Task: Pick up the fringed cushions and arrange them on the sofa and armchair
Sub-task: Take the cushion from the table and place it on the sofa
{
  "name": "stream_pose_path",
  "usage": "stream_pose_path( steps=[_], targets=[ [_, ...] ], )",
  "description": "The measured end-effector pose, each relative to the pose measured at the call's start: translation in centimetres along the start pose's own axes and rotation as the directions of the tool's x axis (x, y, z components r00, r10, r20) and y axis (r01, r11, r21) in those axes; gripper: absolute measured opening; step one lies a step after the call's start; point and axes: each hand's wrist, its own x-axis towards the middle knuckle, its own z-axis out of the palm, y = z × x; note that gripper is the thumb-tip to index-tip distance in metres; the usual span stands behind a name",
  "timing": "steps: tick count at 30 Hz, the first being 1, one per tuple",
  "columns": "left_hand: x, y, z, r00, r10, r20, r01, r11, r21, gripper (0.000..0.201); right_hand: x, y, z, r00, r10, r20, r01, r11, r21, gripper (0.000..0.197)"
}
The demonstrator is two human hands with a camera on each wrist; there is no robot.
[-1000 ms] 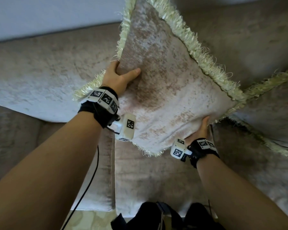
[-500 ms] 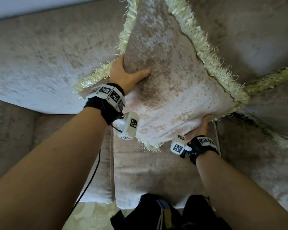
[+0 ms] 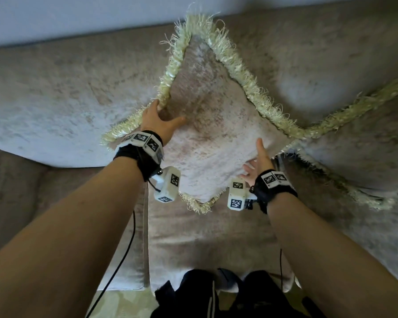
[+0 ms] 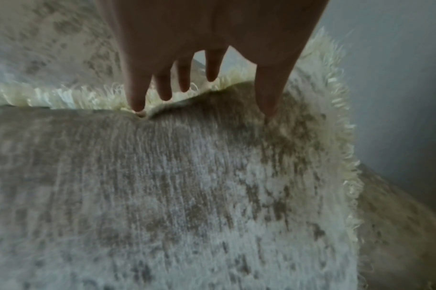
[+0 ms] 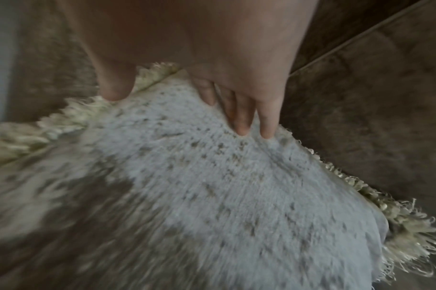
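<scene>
Beige velvet cushion with cream fringe (image 3: 216,138) leans on the taupe velvet sofa (image 3: 55,99); left hand (image 3: 157,122) and right hand (image 3: 259,160) touch its edges, fingers straight, gripping nothing.

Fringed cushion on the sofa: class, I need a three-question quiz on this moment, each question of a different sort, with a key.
1. True or false: the fringed cushion stands on one corner against the sofa back.
2. Where is the left hand? A on the cushion's upper left edge; B on the floor; C at the seat's front edge.
3. Fill in: a second fringed cushion lies to the ___ of the first.

Key: 1 true. 2 A. 3 right. The right hand has straight fingers at the lower right edge.
</scene>
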Motion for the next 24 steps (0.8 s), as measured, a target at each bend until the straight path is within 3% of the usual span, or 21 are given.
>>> stream_pose_path(
  steps=[6, 13, 18, 22, 24],
  targets=[
    [-4.6, 1.7, -3.2, 0.999, 0.009, -0.052, -0.013, 0.997, -0.071, 0.076, -5.4, -2.0, 1.3, 0.979, -0.18, 0.095, 0.193, 0.969, -0.154, 0.086],
    [-12.0, 4.2, -7.8, 0.997, 0.002, -0.073, -0.015, 0.984, -0.18, 0.06, -13.6, -3.9, 2.5, 0.89, -0.393, 0.23, 0.452, 0.821, -0.349, 0.063],
    [-17.8, 7.2, -9.3, 0.983, 0.031, -0.182, -0.079, 0.962, -0.261, 0.056, -20.4, -6.1, 2.7, 0.764, -0.548, 0.341, 0.644, 0.617, -0.451, 0.042],
    [-22.6, 9.3, -9.3, 0.959, 0.024, -0.282, -0.119, 0.938, -0.325, 0.052, -24.6, -7.5, 2.0, 0.636, -0.641, 0.431, 0.76, 0.422, -0.494, 0.065],
    [-24.8, 10.1, -9.5, 0.946, 0.013, -0.325, -0.132, 0.929, -0.345, 0.052, -26.7, -7.7, 1.6, 0.59, -0.642, 0.49, 0.795, 0.354, -0.493, 0.047]
  ],
)
